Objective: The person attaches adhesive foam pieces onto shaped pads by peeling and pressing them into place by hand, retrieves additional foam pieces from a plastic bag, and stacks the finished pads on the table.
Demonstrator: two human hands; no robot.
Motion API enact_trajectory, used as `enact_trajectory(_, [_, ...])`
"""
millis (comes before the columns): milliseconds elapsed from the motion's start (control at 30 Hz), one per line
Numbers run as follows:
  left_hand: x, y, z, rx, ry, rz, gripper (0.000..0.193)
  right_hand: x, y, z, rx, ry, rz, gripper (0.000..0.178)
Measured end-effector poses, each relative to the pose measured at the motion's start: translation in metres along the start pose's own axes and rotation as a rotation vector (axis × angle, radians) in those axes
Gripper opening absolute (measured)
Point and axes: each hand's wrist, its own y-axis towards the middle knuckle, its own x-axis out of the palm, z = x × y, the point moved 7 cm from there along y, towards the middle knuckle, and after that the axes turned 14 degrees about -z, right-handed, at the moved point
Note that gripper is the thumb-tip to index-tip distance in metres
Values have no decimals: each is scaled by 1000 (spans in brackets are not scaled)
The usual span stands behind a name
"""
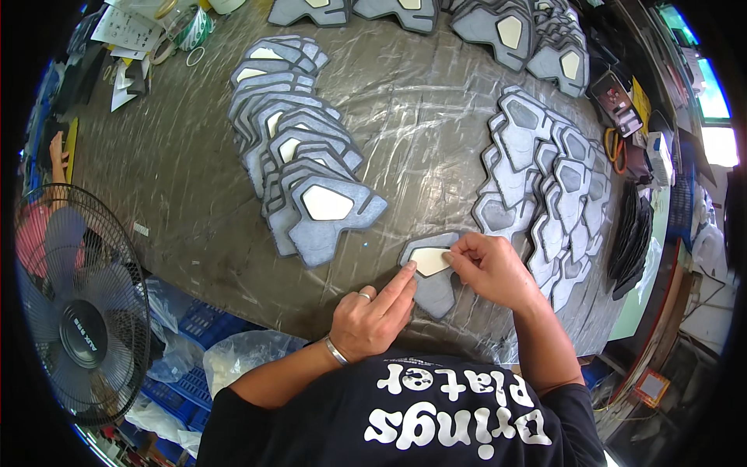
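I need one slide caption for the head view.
Left hand and right hand at a cream patch on a grey piece, near overlapping grey pieces.

The grey piece [436, 300] looks matt, the tabletop [187, 167] glossy.

A cream five-sided patch [432, 261] is laid on a grey, dark-edged piece [436, 297] at the near side of the plastic-covered surface [420, 101]. The patch's left end is touched by extended fingers of the left-hand grip [369, 321], where a ring [364, 296] is worn. Its right end is pinched by the right-hand grip [492, 268]. To the left, an overlapping row of grey pieces with cream patches [327, 204] is spread; to the right, grey pieces with darker panels [572, 175] are overlapped. More pieces are ranged along the far edge. Orange handles [615, 152] are seen at far right, and a fan [82, 319] is placed at far left
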Motion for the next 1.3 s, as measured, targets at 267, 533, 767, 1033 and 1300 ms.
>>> enact_trajectory(267, [3,2,0,-2,11,-34,27,0,0,-5,-15,-36,22,20])
enact_trajectory(533, [2,5,3,4,50,-43,34,-4,-4,-7,12,-153,127,21])
enact_trajectory(767, [4,3,3,-1,74,-67,39,-5,-16,-53,-392,-579,321,36])
enact_trajectory(1033, [-25,-9,-21,-157,-395,188,37,6,8,-54,-326,-538,-83,30])
enact_trajectory(1300, [-50,-46,-79,-550,-1084,451,13,15,37,-98,-675,-170,459,37])
